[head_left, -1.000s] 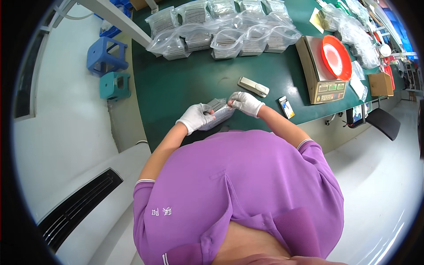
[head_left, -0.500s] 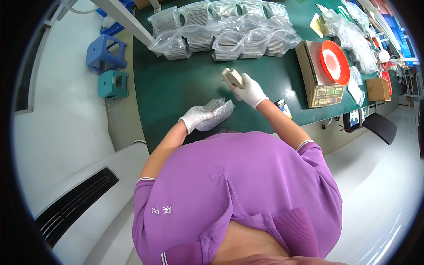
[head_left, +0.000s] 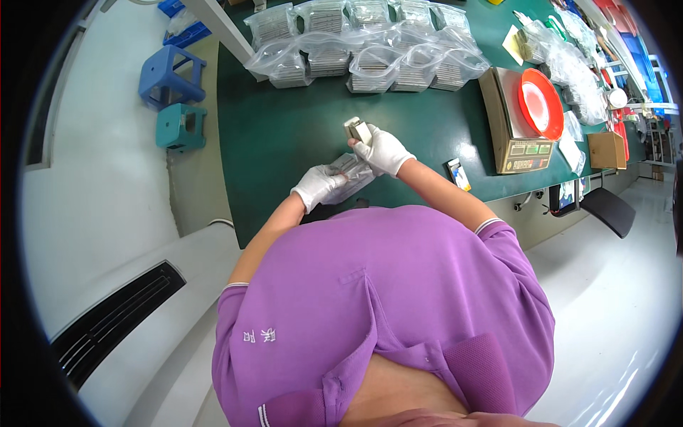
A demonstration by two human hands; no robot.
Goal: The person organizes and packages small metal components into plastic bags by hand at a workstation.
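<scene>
My left hand [head_left: 318,187], in a white glove, is closed on a clear plastic bag [head_left: 356,183] of flat grey pieces at the near edge of the green table. In my right hand [head_left: 385,152], also gloved in white, is a small beige block-shaped handheld tool [head_left: 357,130]; its exact kind does not show. The tool's near end and my right fingers are right over the bag's upper part. My fingers hide some of the bag, and whether the tool touches it I cannot tell.
Several clear bags of stacked grey pieces [head_left: 370,71] line the far side of the green table [head_left: 284,121]. To the right, a red bowl [head_left: 541,105] sits on a weighing scale [head_left: 523,155]. A small box [head_left: 459,174] lies nearer me, and a brown carton [head_left: 607,150] farther right.
My right hand has moved left and slightly nearer with the beige tool, from apart to over the bag. My left hand keeps its hold on the bag and has shifted slightly.
</scene>
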